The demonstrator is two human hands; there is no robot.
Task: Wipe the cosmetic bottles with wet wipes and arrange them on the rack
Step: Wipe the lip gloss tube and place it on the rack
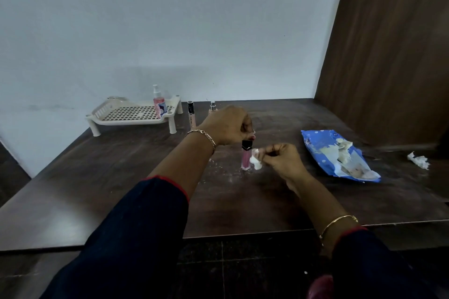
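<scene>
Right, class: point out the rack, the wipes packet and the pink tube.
rack (97, 114): head view, front left rim.
wipes packet (315, 143): head view, blue wrapper.
pink tube (245, 159): head view, pink body.

On your worktop (121, 189) the rack (136, 114) stands far left against the wall, a spray bottle (159, 102) on its right end. Two bottles (191, 114) stand just right of it. The tube (246, 158) stands upright at centre between your hands; the wipes pack (337, 155) lies right, a crumpled wipe (419, 160) beyond.
</scene>
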